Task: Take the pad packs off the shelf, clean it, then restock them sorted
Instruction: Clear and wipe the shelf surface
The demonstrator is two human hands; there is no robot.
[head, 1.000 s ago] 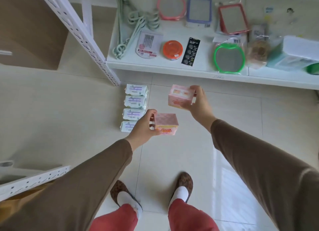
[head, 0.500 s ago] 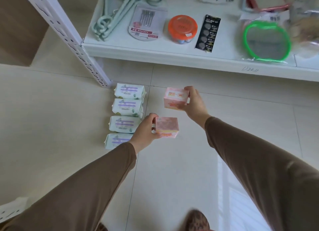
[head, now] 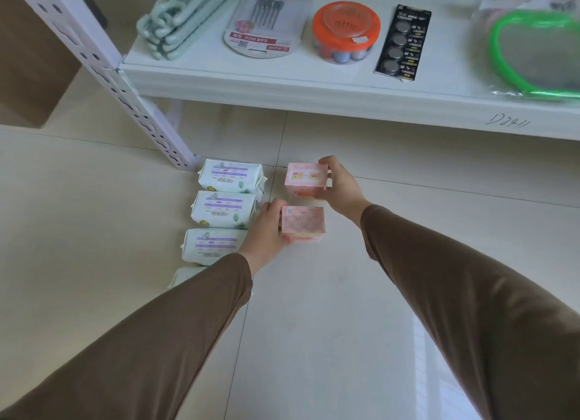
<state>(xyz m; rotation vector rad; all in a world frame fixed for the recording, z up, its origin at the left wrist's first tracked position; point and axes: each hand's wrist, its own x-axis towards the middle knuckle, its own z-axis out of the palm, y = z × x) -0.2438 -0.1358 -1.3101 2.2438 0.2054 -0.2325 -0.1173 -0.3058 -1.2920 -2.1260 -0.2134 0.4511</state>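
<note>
Both hands have come lower and further forward since the earlier frame, and the two pink packs are now near the floor, beside the white ones.

On the left, four white pad packs lie in a column on the tiled floor (head: pixel 94 200), from the far white pack (head: pixel 231 176) at the foot of the shelf post (head: pixel 103 68) to the nearest one, which my left sleeve mostly hides. They look soft and puffy, with crimped film ends.

My left hand (head: pixel 265 231) holds the near pink pack (head: pixel 303 223), thumb on the top left edge and fingers curled under the side. My right hand (head: pixel 340 186) holds the far pink pack (head: pixel 307 181) from its right side, fingers over the far corner. I cannot tell whether either pack touches the floor yet.

I judge these packs as light and a little squashy, with smooth film that can slip. So I would grip across the short sides, firmly but without crushing, and never by the crimped ends.

The shelf (head: pixel 314 88) on the far right carries other goods, and no pad packs show on it.
</note>
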